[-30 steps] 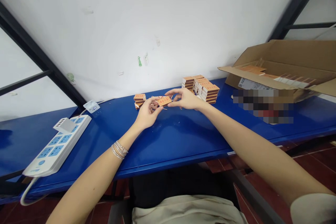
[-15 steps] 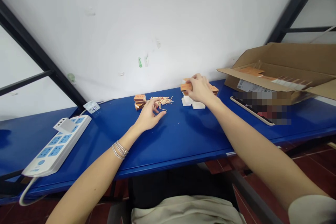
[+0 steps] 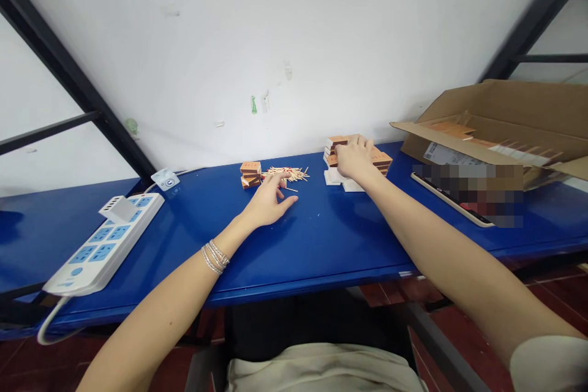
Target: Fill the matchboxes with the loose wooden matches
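Note:
My left hand rests at the near edge of a pile of loose matches, thumb spread from the fingers, nothing in its grasp. Just left of the pile, a few orange-brown matchboxes are stacked up. My right hand reaches over a larger stack of matchboxes, its thumb and fingers bent around a matchbox at the top; the hand covers most of that box. In front of this stack lie white inner trays, partly under my wrist.
An open cardboard box with more matchboxes stands at the right. A phone lies before it, partly pixelated. On the left are a white power strip and a small card-like object. The wall backs the blue table.
My right hand has settled lower and a little farther right over the matchbox stack. My left hand keeps its place by the matches. The view has shifted slightly.

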`<state>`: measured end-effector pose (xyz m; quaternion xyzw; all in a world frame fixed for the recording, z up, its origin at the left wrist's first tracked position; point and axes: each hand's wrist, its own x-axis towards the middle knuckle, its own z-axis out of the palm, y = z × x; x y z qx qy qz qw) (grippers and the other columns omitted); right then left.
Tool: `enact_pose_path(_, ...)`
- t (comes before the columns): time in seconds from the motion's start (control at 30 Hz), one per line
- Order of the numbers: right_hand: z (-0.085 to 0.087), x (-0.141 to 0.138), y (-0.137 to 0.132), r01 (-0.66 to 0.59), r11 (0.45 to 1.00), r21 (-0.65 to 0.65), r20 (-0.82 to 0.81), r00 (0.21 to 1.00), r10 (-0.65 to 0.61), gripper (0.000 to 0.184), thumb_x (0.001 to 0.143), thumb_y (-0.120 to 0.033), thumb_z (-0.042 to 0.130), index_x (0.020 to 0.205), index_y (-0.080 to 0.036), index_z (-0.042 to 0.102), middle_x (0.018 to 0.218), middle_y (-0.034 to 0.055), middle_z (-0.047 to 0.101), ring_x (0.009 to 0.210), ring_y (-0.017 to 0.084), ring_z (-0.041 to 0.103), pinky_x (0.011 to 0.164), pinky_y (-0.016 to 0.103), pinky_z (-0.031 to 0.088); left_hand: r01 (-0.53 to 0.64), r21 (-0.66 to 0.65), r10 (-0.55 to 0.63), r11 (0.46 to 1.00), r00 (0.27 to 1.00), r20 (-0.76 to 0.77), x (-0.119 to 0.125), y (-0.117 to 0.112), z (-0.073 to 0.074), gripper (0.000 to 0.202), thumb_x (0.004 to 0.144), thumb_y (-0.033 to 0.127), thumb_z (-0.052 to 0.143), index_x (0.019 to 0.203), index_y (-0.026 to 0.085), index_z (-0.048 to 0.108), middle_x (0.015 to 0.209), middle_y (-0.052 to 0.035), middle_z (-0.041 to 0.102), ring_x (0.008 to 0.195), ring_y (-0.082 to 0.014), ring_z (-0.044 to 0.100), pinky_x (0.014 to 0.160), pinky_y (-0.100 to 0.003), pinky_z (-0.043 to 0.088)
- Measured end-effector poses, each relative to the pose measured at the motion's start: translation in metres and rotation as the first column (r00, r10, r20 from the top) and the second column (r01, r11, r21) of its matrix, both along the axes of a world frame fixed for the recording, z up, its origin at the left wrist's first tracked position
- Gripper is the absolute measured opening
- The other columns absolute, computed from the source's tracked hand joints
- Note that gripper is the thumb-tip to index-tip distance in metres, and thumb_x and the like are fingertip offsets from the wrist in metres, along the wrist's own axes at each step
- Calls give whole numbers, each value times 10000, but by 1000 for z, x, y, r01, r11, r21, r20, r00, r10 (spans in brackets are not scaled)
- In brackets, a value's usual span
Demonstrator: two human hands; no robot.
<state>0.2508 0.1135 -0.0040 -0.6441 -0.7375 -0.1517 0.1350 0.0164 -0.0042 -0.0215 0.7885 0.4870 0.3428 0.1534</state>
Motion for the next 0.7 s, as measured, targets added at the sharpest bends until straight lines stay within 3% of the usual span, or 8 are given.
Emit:
enact_pose_path(0.3, 3, 2, -6, -15, 995, 102, -38, 999, 19, 321, 827, -192, 489, 1054, -61, 674, 1102, 254, 525, 1053, 355, 462, 851, 474, 304, -11, 14, 12, 1000, 1000, -24, 1, -2, 4, 443, 814, 285, 635, 1224, 195, 494, 1023, -59, 547, 731, -139, 544, 738, -335, 500)
enact_pose_path(0.4, 9, 9, -9, -70, 992, 102, -131, 988, 83, 345, 768, -151, 538, 1075, -118, 691, 1091, 210, 567, 1027, 327, 502, 862, 457, 335, -30, 46, 32, 998, 999, -44, -1, -2, 5, 476, 815, 284, 632, 1260, 197, 486, 1020, -60, 553, 753, -153, 546, 772, -351, 490)
enact_pose_path(0.47, 14, 16, -12, -136, 990, 35, -238, 961, 140, 352, 723, -114, 562, 1037, -164, 714, 1039, 159, 624, 964, 284, 552, 847, 414, 377, -76, 112, 84, 991, 994, -71, -3, -1, 7, 458, 823, 278, 621, 1257, 194, 500, 1015, -67, 558, 829, -184, 555, 823, -371, 472)
enact_pose_path(0.57, 21, 27, -19, -166, 985, -47, -402, 906, 133, 328, 722, -108, 556, 992, -177, 730, 943, 121, 688, 862, 249, 604, 742, 348, 436, -214, 259, 250, 942, 961, -114, -13, 4, 14, 338, 832, 276, 605, 1154, 180, 567, 973, -87, 568, 962, -249, 533, 920, -422, 414)
enact_pose_path(0.7, 33, 37, -27, -68, 995, 78, -473, 876, 97, 288, 789, -172, 537, 1006, -156, 726, 941, 136, 712, 882, 278, 635, 749, 369, 465, -422, 402, 482, 813, 874, -59, -36, 14, 24, 297, 826, 320, 602, 1088, 181, 603, 1009, -124, 542, 1027, -299, 482, 969, -464, 357)
